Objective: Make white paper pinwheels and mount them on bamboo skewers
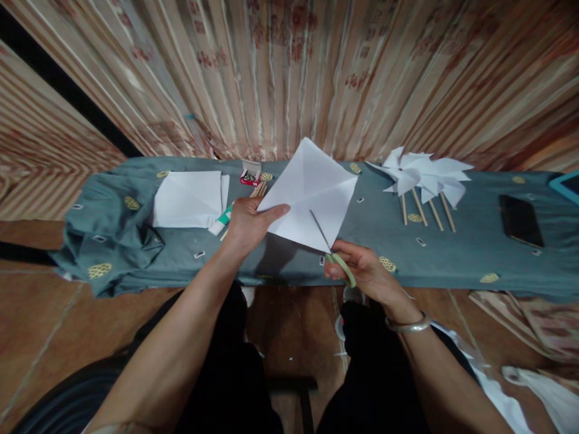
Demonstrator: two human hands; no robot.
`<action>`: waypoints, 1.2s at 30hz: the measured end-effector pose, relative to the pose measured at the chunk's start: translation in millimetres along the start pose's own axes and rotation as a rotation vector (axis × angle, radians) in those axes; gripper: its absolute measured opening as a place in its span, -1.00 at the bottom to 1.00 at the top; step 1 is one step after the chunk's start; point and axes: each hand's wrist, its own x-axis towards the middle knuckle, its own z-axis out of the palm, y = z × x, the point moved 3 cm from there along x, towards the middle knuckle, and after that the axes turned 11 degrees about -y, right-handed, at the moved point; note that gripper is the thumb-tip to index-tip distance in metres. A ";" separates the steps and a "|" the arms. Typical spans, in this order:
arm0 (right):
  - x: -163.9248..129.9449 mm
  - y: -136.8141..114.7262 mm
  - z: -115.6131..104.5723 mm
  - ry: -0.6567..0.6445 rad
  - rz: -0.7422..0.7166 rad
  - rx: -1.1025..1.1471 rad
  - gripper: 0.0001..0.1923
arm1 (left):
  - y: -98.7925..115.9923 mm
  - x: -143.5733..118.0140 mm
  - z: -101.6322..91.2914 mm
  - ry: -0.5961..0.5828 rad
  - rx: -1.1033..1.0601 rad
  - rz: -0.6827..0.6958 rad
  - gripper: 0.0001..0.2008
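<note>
My left hand (pixel 251 222) pinches the left corner of a square white sheet of paper (pixel 312 175), its thumb lying on top. Faint crease lines cross the sheet, which is held up over the cloth-covered table. Fingers of my right hand (pixel 359 265) are in the handles of green-handled scissors (pixel 341 265). One blade lies over the sheet near its bottom corner, pointing toward the middle; the other blade is hidden beneath the paper.
A stack of white paper (pixel 187 199) lies left, near a green-and-white tube (pixel 221 220), wooden sticks (pixel 259 189) and an open red box (pixel 250 173) of small metal pieces. Right are several paper pinwheels (pixel 420 172) on sticks, a black phone (pixel 521 220) and a blue-edged object (pixel 567 184). A curtain (pixel 289 72) hangs behind.
</note>
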 end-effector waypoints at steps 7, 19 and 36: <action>0.5 2.2 -1.0 0.013 0.025 0.001 -0.44 | 0.1 -0.9 -1.1 -0.001 0.027 -0.026 -0.76; -0.4 1.9 -0.6 0.012 -0.014 -0.004 -0.44 | 1.3 -2.5 3.4 -0.026 0.012 -0.006 -0.77; 0.2 2.9 -0.4 0.021 -0.003 -0.039 -0.54 | -0.1 -3.0 2.3 -0.011 0.031 -0.028 -0.79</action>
